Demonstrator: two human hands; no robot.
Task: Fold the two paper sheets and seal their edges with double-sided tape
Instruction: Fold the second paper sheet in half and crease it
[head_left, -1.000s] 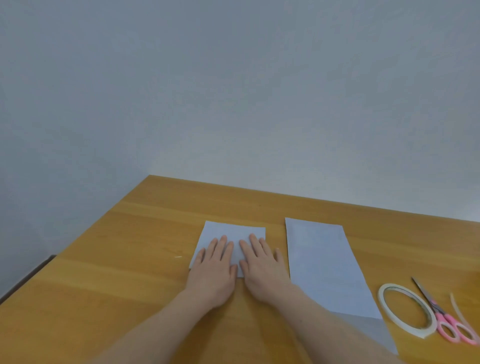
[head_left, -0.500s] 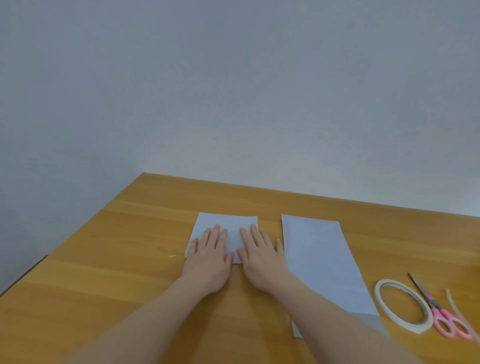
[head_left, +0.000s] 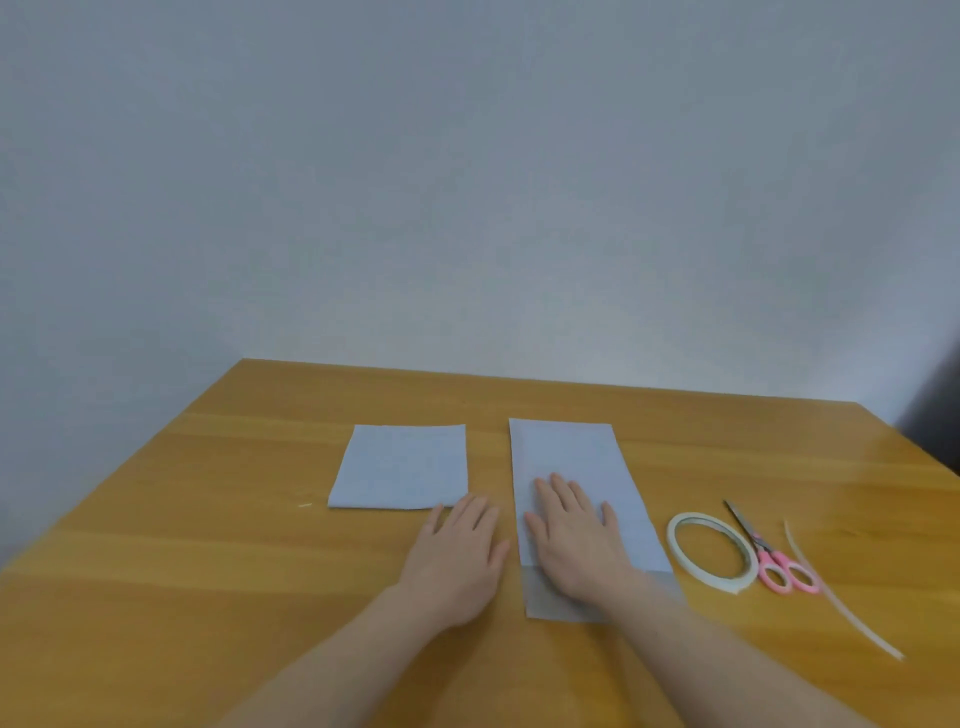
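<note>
While both of my hands lie flat with fingers spread and nothing gripped, I see the right hand (head_left: 574, 540) pressing palm-down on the long paper sheet (head_left: 566, 457), which runs from near to far just right of the table's middle. Its near end shows a darker band under my wrist, as if a layer stops short there. My left hand (head_left: 457, 551) rests on the bare wooden table (head_left: 208, 519) in the gap between the two papers, its fingertips (head_left: 475, 501) touching or just at the near right corner of the folded sheet (head_left: 402, 467), which sits to the left, shorter and squarish, apart from the long one. To the right of the long sheet lies the roll of double-sided tape (head_left: 709, 552), flat on the table, its ring holding nothing but bare wood inside. Just right of the roll, touching or nearly so, are the pink-handled scissors (head_left: 766, 553), blades shut and pointing far. Further right a thin white strip (head_left: 831, 597) stretches toward the near right edge. I can make out no containers on the table. A tiny pale speck (head_left: 305, 504) sits left of the folded sheet.
</note>
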